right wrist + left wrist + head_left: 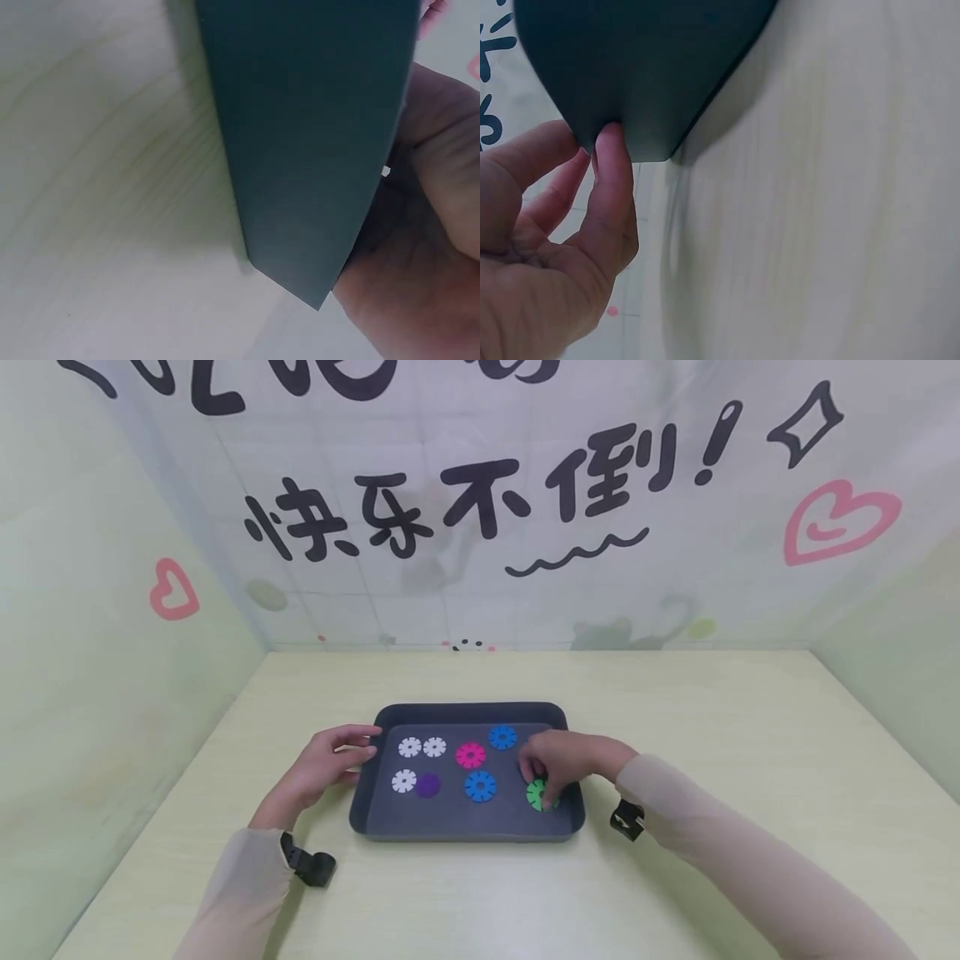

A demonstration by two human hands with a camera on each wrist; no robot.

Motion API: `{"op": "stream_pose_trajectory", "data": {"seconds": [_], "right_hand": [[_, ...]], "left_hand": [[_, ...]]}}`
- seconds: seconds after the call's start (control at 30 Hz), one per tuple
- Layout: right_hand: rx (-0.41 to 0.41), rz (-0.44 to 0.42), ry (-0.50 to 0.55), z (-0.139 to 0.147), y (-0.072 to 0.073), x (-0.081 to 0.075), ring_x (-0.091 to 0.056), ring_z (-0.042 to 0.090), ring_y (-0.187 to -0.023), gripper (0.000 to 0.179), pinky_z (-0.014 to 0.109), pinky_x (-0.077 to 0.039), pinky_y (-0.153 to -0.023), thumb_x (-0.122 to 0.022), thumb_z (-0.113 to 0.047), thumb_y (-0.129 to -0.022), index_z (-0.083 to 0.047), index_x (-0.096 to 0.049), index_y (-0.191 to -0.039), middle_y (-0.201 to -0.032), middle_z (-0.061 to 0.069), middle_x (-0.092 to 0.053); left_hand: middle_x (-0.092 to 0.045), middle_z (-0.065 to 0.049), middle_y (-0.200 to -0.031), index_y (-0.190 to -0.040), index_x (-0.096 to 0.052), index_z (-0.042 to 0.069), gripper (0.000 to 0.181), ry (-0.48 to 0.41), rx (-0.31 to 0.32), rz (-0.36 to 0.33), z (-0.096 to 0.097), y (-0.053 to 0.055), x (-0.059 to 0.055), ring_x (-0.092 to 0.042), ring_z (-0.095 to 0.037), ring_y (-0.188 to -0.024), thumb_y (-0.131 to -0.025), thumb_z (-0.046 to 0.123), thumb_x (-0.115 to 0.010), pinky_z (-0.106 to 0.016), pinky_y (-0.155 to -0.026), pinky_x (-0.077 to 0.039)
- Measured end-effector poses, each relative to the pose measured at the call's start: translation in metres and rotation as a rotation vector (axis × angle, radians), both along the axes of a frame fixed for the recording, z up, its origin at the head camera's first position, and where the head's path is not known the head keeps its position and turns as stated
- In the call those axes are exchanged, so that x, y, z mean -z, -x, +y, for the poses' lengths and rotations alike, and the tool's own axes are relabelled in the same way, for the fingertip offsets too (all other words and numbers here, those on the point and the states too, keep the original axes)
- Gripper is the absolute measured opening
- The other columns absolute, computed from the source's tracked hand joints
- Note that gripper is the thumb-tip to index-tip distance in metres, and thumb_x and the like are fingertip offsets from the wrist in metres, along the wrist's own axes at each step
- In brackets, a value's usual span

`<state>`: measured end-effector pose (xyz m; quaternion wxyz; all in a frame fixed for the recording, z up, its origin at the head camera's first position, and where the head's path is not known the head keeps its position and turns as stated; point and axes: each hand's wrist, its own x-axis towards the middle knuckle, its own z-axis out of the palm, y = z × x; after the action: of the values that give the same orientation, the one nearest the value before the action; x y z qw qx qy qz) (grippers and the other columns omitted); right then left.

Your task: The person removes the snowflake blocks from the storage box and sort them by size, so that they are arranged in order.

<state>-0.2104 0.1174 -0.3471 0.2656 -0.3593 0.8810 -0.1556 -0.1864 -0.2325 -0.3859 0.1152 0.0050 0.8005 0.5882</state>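
In the head view a dark grey tray (468,829) sits on the table, holding several notched plastic interlocking discs. My left hand (327,766) pinches the tray's left rim; in the left wrist view its fingertips (612,139) meet the end of the tray. Over the tray's right side, my right hand (564,758) has thumb and fingers at a green disc (534,793), which they partly cover. Left of it lie a blue disc (480,786), another blue disc (502,737) and a pink disc (471,755). From the right wrist, the tray wall (307,135) hides the fingertips.
At the tray's left are white discs (409,747) and a purple disc (427,785), which touches or nearly touches a white one. Pale wood-grain table (697,718) surrounds the tray. Behind it hangs a printed backdrop (450,593). Each wrist wears a small black camera (313,867).
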Motion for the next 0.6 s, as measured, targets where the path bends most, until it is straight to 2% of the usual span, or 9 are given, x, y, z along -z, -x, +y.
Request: {"op": "stream_pose_trajectory", "data": {"seconds": [0.2, 0.4, 0.6], "right_hand": [[0.008, -0.019, 0.003, 0.0, 0.004, 0.0, -0.049, 0.011, -0.067, 0.028, 0.024, -0.045, -0.061, -0.083, -0.011, -0.065, -0.012, -0.057, -0.076, -0.071, -0.001, -0.055], [0.028, -0.033, 0.122, 0.006, 0.003, -0.011, -0.051, 0.011, -0.064, 0.02, 0.024, -0.047, -0.059, -0.077, -0.004, -0.072, -0.01, -0.058, -0.076, -0.07, -0.002, -0.055], [0.075, 0.007, 0.268, 0.029, 0.006, -0.021, -0.052, 0.012, -0.064, 0.017, 0.026, -0.048, -0.058, -0.075, -0.005, -0.074, -0.011, -0.059, -0.079, -0.071, -0.003, -0.055]], "left_hand": [[-0.047, -0.016, -0.111, -0.129, -0.048, -0.002, 0.044, -0.014, 0.0, 0.001, 0.0, 0.0, 0.0, -0.057, -0.014, -0.087, -0.087, 0.005, -0.06, -0.031, -0.07, -0.054], [-0.046, -0.015, -0.11, -0.129, -0.048, -0.003, 0.044, -0.028, -0.003, 0.001, -0.001, 0.0, 0.002, -0.056, -0.013, -0.086, -0.087, 0.006, -0.06, -0.031, -0.07, -0.054], [-0.046, -0.016, -0.111, -0.129, -0.048, -0.002, 0.045, -0.023, -0.003, -0.001, -0.001, -0.001, 0.002, -0.056, -0.014, -0.087, -0.087, 0.006, -0.061, -0.031, -0.071, -0.054]]}}
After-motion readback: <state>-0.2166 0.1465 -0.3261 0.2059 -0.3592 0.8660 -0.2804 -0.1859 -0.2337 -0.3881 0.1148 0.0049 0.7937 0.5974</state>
